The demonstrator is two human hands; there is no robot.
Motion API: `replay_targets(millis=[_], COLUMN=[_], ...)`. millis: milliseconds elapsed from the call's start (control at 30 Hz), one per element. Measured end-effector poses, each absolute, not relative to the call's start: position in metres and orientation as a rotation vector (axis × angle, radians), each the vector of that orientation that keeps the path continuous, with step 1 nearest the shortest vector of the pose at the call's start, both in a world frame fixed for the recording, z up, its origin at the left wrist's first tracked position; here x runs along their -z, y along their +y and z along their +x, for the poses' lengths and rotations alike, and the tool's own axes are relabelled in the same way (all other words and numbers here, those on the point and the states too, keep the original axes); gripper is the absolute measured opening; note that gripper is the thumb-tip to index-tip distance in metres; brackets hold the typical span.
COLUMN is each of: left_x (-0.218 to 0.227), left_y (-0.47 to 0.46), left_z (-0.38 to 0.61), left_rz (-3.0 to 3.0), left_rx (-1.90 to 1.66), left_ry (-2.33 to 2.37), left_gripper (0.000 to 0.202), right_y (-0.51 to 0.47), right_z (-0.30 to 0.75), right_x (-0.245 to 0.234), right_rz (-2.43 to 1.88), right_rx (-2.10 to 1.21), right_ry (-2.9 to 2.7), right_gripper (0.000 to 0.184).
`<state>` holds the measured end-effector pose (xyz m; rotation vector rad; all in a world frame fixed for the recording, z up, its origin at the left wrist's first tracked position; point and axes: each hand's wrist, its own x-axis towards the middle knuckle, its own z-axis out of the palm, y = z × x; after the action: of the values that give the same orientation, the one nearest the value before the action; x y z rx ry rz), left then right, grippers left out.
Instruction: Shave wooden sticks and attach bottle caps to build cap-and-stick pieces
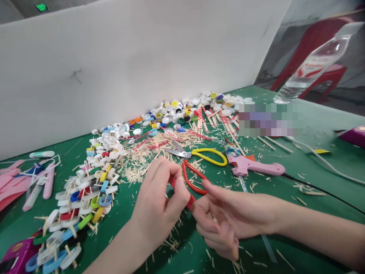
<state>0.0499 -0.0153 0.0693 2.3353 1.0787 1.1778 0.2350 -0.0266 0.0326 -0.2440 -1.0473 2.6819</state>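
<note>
In the middle of the head view, my left hand point(159, 201) pinches a small red bottle cap point(191, 201), mostly hidden by the fingers. My right hand point(219, 217) is beside it, forefinger against the red piece, thumb raised and the other fingers curled in; what they hold, if anything, is hidden. Just beyond both hands lie open scissors point(186, 155) with one yellow and one red handle. A pink hot glue gun point(253, 167) rests to their right. Left of my hands spreads a pile of bottle caps with short wooden sticks attached point(85, 205).
Cut stick pieces point(134, 163) litter the green table point(285, 228). Loose bottle caps point(171, 110) line the white partition point(159, 49), near red-and-white chopstick wrappers point(201, 118). A water bottle point(313, 66) stands at the back right. A black cord point(319, 190) and white cable point(330, 160) cross the right side.
</note>
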Motion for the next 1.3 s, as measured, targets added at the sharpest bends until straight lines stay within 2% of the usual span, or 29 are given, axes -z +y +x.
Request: replay_targets(millis=[200,267,333,433,533,667,767,933,1167,1300], left_x=[-0.063,-0.058,-0.051,-0.039,-0.032,-0.036,-0.042,-0.044,-0.026,-0.027], left_y=[0.008,0.019,0.027,0.034,0.042,0.064,0.091,0.131,0.162,0.167], left_z=[0.038,0.034,0.03,0.025,0.024,0.036,0.055,0.091,0.11,0.111], left_rz=[2.342,2.341,2.338,2.332,2.377,2.603,2.875,3.22,3.241,3.186], left_rx=[-1.183,-1.137,-1.061,-0.946,-0.897,-0.825,-0.575,-0.141,-0.007,-0.059], left_ry=[1.173,1.242,1.314,1.396,1.408,1.326,1.147,0.938,0.919,0.952], left_gripper=[0.027,0.03,0.025,0.005,0.016,0.015,0.022,0.022,0.013,0.016], right_y=[-0.028,-0.028,-0.028,-0.03,-0.031,-0.03,-0.028,-0.026,-0.027,-0.03], right_z=[0.234,0.234,0.234,0.234,0.234,0.233,0.233,0.238,0.238,0.236], right_x=[-0.047,-0.049,-0.05,-0.048,-0.044,-0.044,-0.047,-0.052,-0.056,-0.06], right_rz=[-0.549,-0.618,-0.632,-0.637,-0.655,-0.737,-0.823,-0.936,-0.958,-0.937], right_rx=[-2.604,-2.565,-2.531,-2.467,-2.431,-2.431,-2.428,-2.359,-2.254,-2.195], right_ry=[-1.071,-1.073,-1.076,-1.094,-1.114,-1.158,-1.213,-1.355,-1.65,-1.774], right_gripper=[0.034,0.031,0.03,0.025,0.026,0.035,0.039,0.043,0.025,0.026])
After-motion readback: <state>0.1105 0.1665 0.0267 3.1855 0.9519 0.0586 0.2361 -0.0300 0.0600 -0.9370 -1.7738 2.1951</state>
